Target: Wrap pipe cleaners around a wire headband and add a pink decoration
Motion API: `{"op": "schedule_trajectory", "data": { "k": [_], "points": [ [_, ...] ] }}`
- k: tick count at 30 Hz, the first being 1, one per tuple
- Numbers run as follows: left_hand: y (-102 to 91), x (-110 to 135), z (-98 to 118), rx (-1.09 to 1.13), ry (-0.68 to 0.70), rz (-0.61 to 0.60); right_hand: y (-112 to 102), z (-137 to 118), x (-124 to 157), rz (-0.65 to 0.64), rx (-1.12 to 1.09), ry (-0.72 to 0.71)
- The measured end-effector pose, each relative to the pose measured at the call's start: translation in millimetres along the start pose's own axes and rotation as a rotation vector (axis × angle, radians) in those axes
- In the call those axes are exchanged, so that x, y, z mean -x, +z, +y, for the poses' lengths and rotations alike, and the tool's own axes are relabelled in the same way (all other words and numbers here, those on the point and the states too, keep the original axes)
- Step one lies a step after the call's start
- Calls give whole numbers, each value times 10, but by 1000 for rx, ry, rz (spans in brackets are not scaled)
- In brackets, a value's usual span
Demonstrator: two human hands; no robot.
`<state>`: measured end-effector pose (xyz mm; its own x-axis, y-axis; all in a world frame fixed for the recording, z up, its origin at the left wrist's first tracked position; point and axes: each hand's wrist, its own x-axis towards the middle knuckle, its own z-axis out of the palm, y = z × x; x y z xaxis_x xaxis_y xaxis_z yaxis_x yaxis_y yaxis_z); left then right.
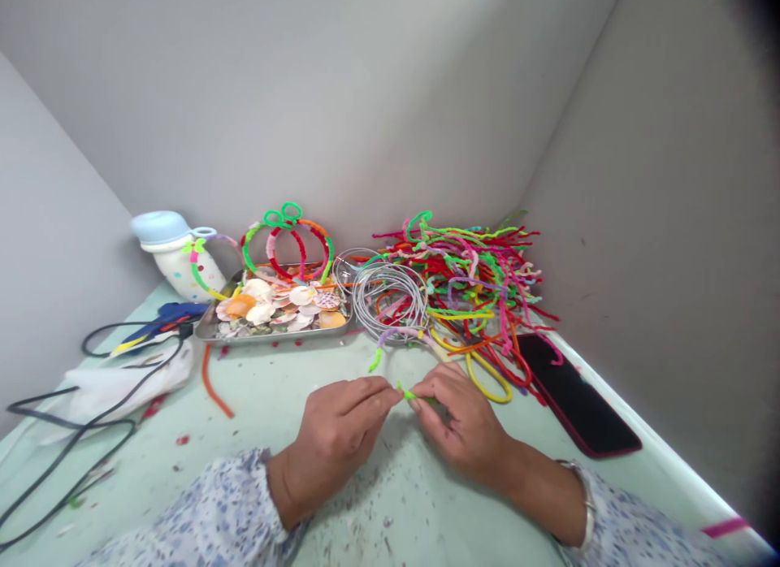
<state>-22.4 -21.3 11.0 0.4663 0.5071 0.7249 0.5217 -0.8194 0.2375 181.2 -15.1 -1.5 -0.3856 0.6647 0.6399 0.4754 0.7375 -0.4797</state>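
Observation:
Near the front middle of the table, my left hand [344, 425] pinches one end of a short bright green pipe cleaner [408, 395] between thumb and fingertips. My right hand [466, 429] grips the same piece from the other side, so the two hands almost meet. Just beyond them curves a thin band [399, 331] wrapped in lilac and pale pink, with a green tip. Its far end runs behind my right hand, and I cannot tell whether that hand touches it. Most of the green piece is hidden by the fingers.
Behind are a metal tray [274, 337] of seashells with colourful hoops standing on it, coiled grey wire [390, 303], and a heap of pipe cleaners [463, 266]. Scissors with yellow handles [496, 386] and a phone [578, 396] lie right; a bottle [188, 270], blue tool and black cable [115, 425] left.

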Motion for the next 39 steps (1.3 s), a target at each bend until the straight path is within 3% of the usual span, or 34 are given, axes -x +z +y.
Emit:
{"op": "schedule_trajectory", "data": {
  "k": [8,21,26,30,39],
  "points": [
    [-20,-23,-4,-62,57,-15,0,-3,30,-3,4,-3],
    [21,18,3,-86,-30,-48,5,8,21,16,31,-29],
    [43,39,-2,-142,-51,-110,3,12,23,-3,38,-38],
    [22,45,5,-236,24,-144,7,21,25,-10,40,-46],
    [-24,-9,93,-366,48,-333,0,26,14,-50,52,-84]
  ]
}}
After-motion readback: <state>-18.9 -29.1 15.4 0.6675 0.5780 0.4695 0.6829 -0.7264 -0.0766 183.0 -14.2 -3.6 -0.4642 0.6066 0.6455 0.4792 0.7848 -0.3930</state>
